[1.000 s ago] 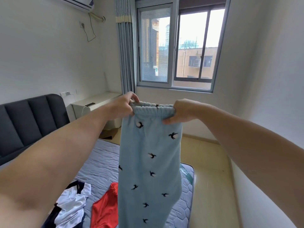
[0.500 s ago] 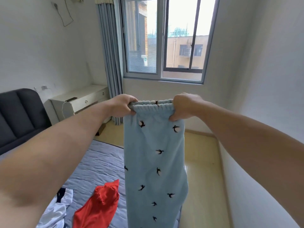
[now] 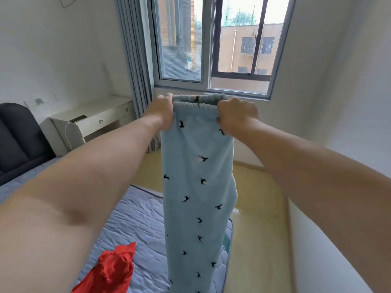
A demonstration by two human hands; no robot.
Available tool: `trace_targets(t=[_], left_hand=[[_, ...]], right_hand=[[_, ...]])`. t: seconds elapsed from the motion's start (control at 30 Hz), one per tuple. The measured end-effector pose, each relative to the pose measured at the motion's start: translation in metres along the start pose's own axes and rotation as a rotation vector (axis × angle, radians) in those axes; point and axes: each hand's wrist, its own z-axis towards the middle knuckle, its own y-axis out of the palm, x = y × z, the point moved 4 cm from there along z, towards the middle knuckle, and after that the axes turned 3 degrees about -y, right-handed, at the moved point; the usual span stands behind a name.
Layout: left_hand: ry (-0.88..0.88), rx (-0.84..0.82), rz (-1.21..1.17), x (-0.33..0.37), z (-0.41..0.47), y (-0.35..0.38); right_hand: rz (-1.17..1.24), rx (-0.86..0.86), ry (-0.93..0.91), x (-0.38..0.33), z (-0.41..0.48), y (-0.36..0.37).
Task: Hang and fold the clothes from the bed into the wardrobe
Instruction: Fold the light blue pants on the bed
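Gone since a second ago is the black-and-white garment; a red top (image 3: 110,269) lies near left on the bed (image 3: 137,225). Blue trousers (image 3: 198,187) hang above its right edge, left hand (image 3: 161,114) and right hand (image 3: 238,115) each clenched on the waistband (image 3: 190,102), window (image 3: 211,60) beyond.

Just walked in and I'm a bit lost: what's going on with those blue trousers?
A person holds up light blue bird-print trousers by the waistband, the left hand and right hand each gripping one end. The legs hang straight down above the bed. A red garment lies crumpled on the bed. No wardrobe is in view.
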Motion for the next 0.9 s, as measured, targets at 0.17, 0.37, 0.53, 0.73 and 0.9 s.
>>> trace_targets(t=[0.17, 0.37, 0.53, 0.73, 0.9], left_hand=[[0.014, 0.186, -0.357, 0.012, 0.044, -0.024], [0.028, 0.166, -0.665, -0.006, 0.037, -0.018], [-0.04, 0.125, -0.687, -0.04, -0.016, 0.001], [-0.205, -0.014, -0.766, -0.12, -0.119, 0.061], [-0.369, -0.256, -0.717, -0.193, -0.245, 0.13]], right_hand=[[-0.095, 0.2, 0.009, 0.015, 0.029, -0.024], [-0.105, 0.251, -0.055, 0.009, 0.025, -0.032], [-0.086, 0.224, -0.165, -0.022, -0.01, -0.009], [0.037, 0.074, -0.344, -0.092, -0.111, 0.042], [0.084, -0.21, -0.441, -0.164, -0.229, 0.089]])
